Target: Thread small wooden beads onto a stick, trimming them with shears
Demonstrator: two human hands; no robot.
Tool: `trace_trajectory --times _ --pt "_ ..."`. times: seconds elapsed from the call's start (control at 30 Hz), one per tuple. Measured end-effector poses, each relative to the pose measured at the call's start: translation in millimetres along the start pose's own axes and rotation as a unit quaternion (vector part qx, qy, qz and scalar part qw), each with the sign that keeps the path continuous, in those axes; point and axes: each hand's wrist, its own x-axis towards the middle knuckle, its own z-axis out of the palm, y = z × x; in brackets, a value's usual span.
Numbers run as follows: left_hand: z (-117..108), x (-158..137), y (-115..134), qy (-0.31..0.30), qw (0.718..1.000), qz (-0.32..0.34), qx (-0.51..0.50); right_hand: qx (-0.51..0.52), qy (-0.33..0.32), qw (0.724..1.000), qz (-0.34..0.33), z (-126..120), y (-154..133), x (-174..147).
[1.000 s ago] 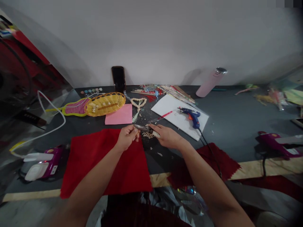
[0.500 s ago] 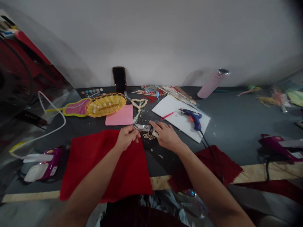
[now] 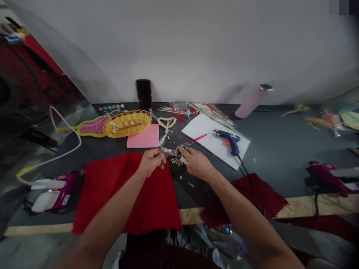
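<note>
Left of centre lies a yellow woven basket [image 3: 129, 125]. Mid-frame, the left hand [image 3: 151, 163] is pinched closed at the tip of the pruning shears [image 3: 169, 151]; whether it holds anything cannot be told. Pale pellets [image 3: 176, 161] lie just below. The right hand [image 3: 198, 163] is wrapped around the shears' handles. Right of centre, a blue glue gun [image 3: 232, 143] rests on a white board [image 3: 198, 125].

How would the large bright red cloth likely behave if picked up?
The red cloth would probably flop, since it laps over the table's front edge. It looks thin, so likely light, and its matte surface suggests little slipping.
</note>
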Motion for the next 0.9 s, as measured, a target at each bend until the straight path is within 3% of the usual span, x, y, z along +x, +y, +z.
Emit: trace_trajectory --times 0.3,0.77,0.9 --pt "8.6 -5.7 6.3 0.032 0.997 0.042 0.052 0.059 0.001 0.997 -0.053 -2.5 7.9 -0.7" --pt "5.7 -8.7 4.2 0.01 0.993 0.079 0.084 0.154 -0.001 0.982 -0.111 -8.5 9.5 -5.6" --pt "5.3 -7.6 4.1 0.003 0.993 0.083 0.081 0.134 -0.004 0.986 -0.098 -7.7 7.7 -4.8"
